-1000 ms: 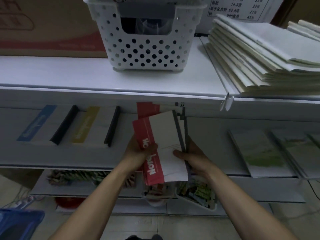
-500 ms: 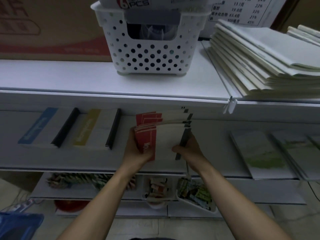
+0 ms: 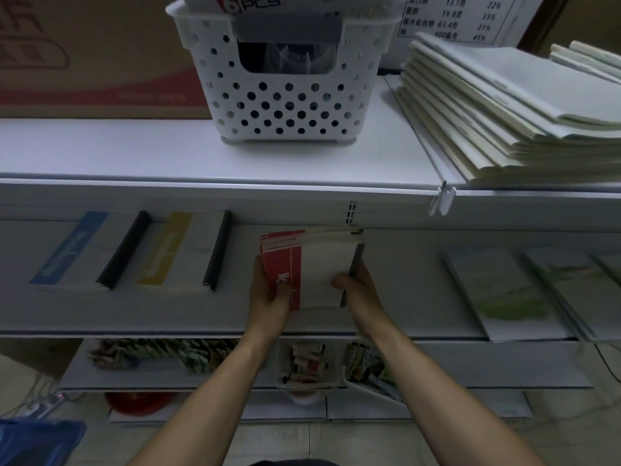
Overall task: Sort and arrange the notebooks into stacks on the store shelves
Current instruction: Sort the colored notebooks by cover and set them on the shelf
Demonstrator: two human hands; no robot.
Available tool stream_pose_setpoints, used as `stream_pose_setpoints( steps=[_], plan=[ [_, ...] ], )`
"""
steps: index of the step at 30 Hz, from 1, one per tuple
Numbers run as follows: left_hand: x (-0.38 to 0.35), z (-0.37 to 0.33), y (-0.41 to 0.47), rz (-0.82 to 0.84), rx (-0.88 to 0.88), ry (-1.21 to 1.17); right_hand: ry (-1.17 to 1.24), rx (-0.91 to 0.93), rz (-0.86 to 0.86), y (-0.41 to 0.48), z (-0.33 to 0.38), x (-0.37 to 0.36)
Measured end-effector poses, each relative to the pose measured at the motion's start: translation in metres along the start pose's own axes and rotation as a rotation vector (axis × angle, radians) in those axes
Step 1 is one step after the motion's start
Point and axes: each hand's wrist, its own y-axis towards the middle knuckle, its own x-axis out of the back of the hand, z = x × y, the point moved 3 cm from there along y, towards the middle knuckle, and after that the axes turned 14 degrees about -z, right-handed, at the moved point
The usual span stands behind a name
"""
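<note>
Head view: left hand [image 3: 268,290] and right hand [image 3: 358,290] grip red-striped notebooks [image 3: 316,264] by their sides.

Stack of red-and-white notebooks [image 3: 312,264], earlier upright and fanned between both hands, now lowered flat, squared, reaching under upper shelf.

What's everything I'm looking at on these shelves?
red-striped notebooks: one stack, red and white, held at middle shelf, centre
blue-striped notebooks: one stack, blue and white, middle shelf, left
yellow-striped notebooks: one stack, yellow and white, right of the blue
green-printed notebooks: at least two, pale, middle shelf, right
plain notebooks: one fanned pile, cream, top shelf, right
basket: one, white, top shelf
cardboard box: one, brown and red, top shelf, left
left hand: one, grips the stack's red side
right hand: one, grips its spine side
</note>
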Motion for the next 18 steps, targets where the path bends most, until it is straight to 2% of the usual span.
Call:
stream_pose_setpoints(
  steps=[8, 13, 16, 18],
  plan=[
    [0.0, 0.003, 0.007, 0.002, -0.07, 0.001, -0.044, 0.029, -0.009, 0.002, -0.002, -0.001],
    [-0.007, 0.006, 0.01, 0.023, -0.043, 0.012, -0.064, 0.021, 0.005, 0.004, -0.006, -0.006],
    [-0.001, 0.002, 0.015, 0.057, 0.007, 0.044, -0.17, 0.035, 0.083, 0.008, -0.002, -0.002],
    [0.006, -0.001, 0.027, 0.136, 0.097, 0.099, -0.262, 0.039, 0.172, 0.012, 0.004, 0.0]
  ],
)
